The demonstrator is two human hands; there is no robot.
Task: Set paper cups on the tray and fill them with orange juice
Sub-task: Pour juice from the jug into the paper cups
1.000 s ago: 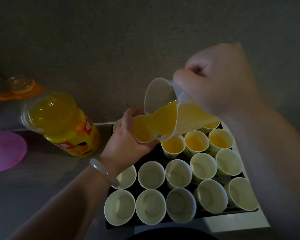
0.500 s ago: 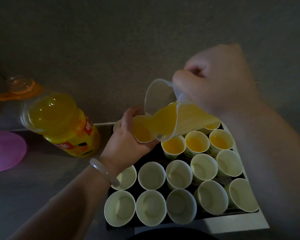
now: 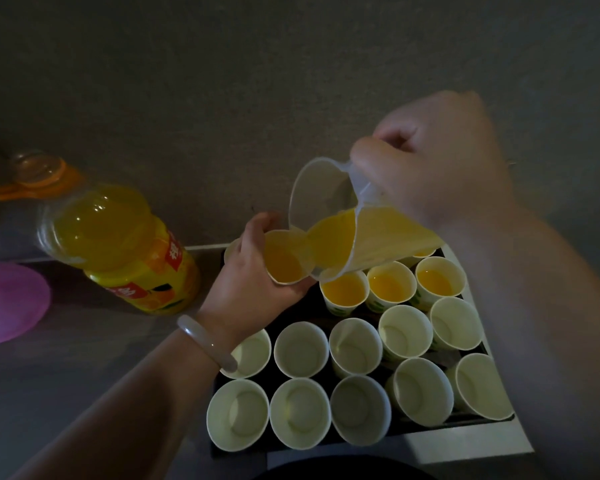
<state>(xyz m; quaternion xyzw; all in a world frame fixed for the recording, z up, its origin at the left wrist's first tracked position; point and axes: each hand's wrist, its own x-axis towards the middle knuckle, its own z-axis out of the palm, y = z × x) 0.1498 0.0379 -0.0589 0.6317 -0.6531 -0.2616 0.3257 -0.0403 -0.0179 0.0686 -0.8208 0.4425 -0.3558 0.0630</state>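
My right hand (image 3: pixel 437 168) grips the handle of a clear plastic jug (image 3: pixel 329 216), tipped left with orange juice at its spout. My left hand (image 3: pixel 253 282) holds a paper cup (image 3: pixel 284 261) tilted under the spout, above the tray's far left corner; juice lies in the cup. The black tray (image 3: pixel 440 427) carries several paper cups. Three filled cups (image 3: pixel 392 285) stand in the back row. Several empty cups (image 3: pixel 300 348) fill the two nearer rows.
An open juice bottle (image 3: pixel 118 251) with a yellow label stands left of the tray, its orange cap (image 3: pixel 39 171) hanging beside the neck. A pink plate (image 3: pixel 7 303) lies at the far left. A grey wall rises behind.
The juice level in the held cup has risen a little. Both hands and the jug stay almost where they were.
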